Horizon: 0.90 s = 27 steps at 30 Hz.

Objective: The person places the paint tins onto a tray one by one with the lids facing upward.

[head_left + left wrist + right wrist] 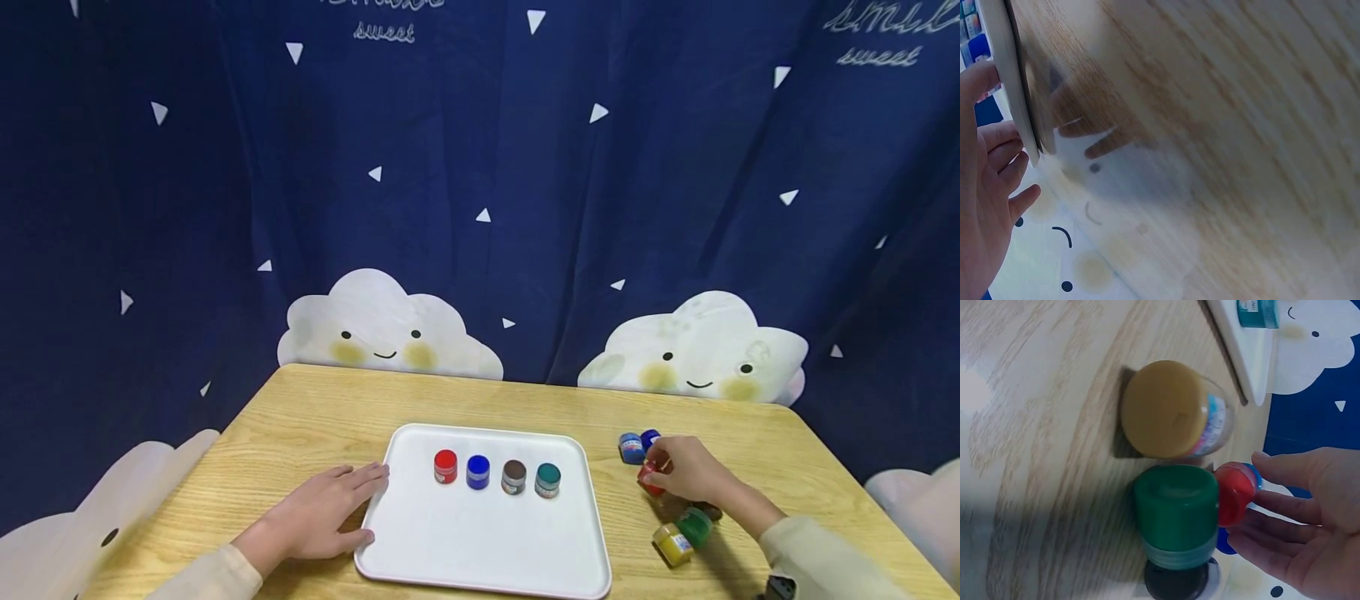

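Note:
With its thumb and fingers, my right hand (pixel 692 471) grips a small red-lidded paint jar (pixel 1235 495) at the right of the table. My left hand (pixel 322 512) rests with extended fingers on the left rim of a white tray (pixel 480 546). Across the tray's upper half stand a red jar (pixel 446 467), a blue jar (pixel 477 472), a brown jar (pixel 513 477) and a teal jar (pixel 547 481) in a row. Close to the right hand are a yellow jar (pixel 1163 409), a green jar (pixel 1177 509) and a dark-lidded jar (pixel 1175 582), partly hidden.
Behind the gripped jar are a light blue jar (pixel 632 448) and a dark blue jar (pixel 649 437), the latter partly covered by the hand. The wooden table (pixel 337 400) ends at a navy curtain (pixel 450 125) printed with clouds and triangles.

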Motion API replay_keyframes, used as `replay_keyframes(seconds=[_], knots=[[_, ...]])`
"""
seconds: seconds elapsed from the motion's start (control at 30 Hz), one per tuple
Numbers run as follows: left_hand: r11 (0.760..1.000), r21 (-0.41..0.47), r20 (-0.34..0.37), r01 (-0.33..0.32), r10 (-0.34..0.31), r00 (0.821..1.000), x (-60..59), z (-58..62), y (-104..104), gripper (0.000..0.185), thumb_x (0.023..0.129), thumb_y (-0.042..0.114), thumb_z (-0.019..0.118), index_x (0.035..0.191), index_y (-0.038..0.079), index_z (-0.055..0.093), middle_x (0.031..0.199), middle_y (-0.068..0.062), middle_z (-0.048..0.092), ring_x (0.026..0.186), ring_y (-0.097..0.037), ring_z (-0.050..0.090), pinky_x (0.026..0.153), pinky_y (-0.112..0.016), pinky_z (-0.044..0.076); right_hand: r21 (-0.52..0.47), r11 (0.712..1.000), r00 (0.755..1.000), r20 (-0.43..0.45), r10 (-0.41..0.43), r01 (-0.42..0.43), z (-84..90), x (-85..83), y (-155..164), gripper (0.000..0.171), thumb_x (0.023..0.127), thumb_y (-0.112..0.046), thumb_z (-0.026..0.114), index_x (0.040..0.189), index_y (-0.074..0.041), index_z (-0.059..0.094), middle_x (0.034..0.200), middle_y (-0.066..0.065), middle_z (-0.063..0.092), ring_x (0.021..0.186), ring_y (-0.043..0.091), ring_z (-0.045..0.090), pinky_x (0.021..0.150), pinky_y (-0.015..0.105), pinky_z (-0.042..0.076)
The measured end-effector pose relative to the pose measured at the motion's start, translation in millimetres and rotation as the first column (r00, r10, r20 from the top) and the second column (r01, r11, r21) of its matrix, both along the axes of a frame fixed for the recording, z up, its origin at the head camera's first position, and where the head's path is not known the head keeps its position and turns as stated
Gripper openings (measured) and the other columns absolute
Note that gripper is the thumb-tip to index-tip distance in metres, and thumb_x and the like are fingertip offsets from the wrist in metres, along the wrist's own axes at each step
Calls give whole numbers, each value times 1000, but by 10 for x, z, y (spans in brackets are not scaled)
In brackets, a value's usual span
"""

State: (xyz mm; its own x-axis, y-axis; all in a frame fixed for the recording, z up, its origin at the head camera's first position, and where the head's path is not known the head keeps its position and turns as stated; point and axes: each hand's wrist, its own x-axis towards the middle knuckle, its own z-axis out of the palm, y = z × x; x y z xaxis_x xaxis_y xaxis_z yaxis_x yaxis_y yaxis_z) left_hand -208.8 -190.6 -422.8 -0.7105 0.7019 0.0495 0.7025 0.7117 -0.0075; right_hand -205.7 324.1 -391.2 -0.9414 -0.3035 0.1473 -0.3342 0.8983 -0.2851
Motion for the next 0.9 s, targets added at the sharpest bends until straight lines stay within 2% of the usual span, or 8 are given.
replay_keyframes(seconds=[0.23, 0.53, 0.73, 0.9], knots=[[1000, 5, 2, 1, -1, 1000, 6, -7, -1, 67, 88, 48, 59, 139, 6, 49, 146, -7, 50, 133, -21, 50, 105, -48, 45, 26, 999, 1000, -11, 20, -20, -99, -32, -48, 24, 72, -14, 81, 86, -2, 66, 74, -1, 62, 66, 4, 51, 56, 19, 45], [1000, 3, 9, -5, 5, 1000, 2, -4, -2, 67, 87, 47, 60, 140, 7, 49, 146, -7, 50, 134, -21, 49, 105, -48, 45, 76, 996, 999, -15, 47, -46, -174, -39, -106, 29, 66, -15, 84, 87, -3, 67, 79, 0, 63, 71, 7, 50, 59, 20, 45], [1000, 1, -3, -1, 1, 1000, 2, -10, 2, 67, 87, 47, 60, 139, 6, 50, 146, -7, 50, 133, -21, 50, 105, -47, 45, 82, 994, 998, -2, 69, -69, -163, -54, -100, 27, 66, -14, 85, 85, -4, 68, 76, -2, 62, 69, 6, 48, 58, 19, 43], [1000, 3, -4, -4, 4, 1000, 1, -4, 4, 67, 87, 47, 60, 139, 7, 50, 146, -6, 50, 134, -21, 49, 106, -47, 45, 64, 990, 992, 18, 126, -127, -110, -58, -94, 29, 66, -19, 86, 86, -6, 70, 80, -1, 66, 71, 3, 50, 58, 18, 42]])
